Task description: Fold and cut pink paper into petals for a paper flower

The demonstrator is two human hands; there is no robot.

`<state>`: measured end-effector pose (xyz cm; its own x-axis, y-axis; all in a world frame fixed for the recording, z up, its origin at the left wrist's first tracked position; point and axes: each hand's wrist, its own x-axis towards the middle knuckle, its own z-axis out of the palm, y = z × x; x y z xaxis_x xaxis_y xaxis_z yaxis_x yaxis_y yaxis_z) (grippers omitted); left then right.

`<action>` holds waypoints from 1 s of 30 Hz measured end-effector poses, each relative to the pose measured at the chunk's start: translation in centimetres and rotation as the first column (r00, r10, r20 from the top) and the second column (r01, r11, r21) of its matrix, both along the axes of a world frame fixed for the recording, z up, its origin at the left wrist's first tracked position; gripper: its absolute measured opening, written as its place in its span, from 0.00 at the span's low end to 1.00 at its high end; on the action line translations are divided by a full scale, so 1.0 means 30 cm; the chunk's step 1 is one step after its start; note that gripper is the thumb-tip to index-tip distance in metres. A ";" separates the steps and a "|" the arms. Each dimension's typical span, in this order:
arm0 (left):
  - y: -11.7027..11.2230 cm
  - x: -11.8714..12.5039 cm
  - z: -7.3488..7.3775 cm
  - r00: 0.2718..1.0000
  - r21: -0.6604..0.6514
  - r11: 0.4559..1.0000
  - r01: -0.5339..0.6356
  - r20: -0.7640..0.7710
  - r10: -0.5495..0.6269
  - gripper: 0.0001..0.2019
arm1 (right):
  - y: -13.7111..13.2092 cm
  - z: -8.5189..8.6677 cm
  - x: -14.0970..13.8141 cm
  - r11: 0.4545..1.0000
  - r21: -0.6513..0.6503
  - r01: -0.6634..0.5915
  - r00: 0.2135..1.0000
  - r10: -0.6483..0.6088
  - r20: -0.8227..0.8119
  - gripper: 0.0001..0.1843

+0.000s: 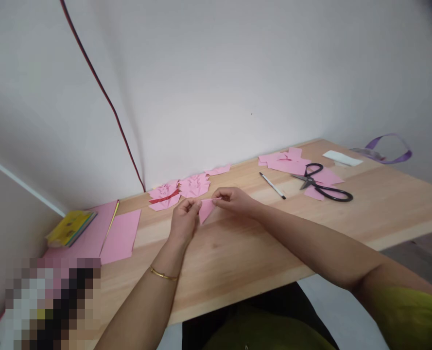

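At mid-frame, left hand (187, 214) and right hand (231, 200) closely pinch pink triangular paper (205, 210) (likely light, easily creased; best gripped by edges).

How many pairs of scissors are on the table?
1: the black-handled scissors, blades apart, lying partly over pink paper pieces, to the right of the white pen. Others could be hidden in the blurred lower-left corner.

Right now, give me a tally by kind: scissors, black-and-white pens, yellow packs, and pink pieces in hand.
Scissors: 1 pair
Black-and-white pen: 1
Yellow pack: 1
Pink piece held by left hand and right hand: 1
Total: 4
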<state>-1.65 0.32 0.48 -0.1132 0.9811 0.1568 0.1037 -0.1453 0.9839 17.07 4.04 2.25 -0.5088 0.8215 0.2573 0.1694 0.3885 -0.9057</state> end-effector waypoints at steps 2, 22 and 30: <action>-0.006 -0.003 0.006 0.997 0.002 1.000 0.029 -0.073 -0.029 0.11 | 0.002 0.002 0.002 0.998 0.050 0.033 0.999 -0.034 0.022 0.10; -0.027 -0.025 0.068 0.967 0.221 0.975 0.015 -0.251 0.042 0.06 | 0.042 0.012 0.032 0.945 0.271 0.182 0.968 -0.220 0.119 0.04; 0.014 -0.032 0.030 0.981 0.036 0.996 -0.081 0.182 0.073 0.08 | 0.074 0.004 0.068 0.963 0.049 0.267 0.964 -0.267 -0.002 0.10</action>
<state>-2.61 0.75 1.38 -0.2181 0.9613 0.1684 -0.0628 -0.1860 0.9805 19.12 6.26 2.38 -0.2740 0.9143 0.2984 0.2765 0.3720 -0.8861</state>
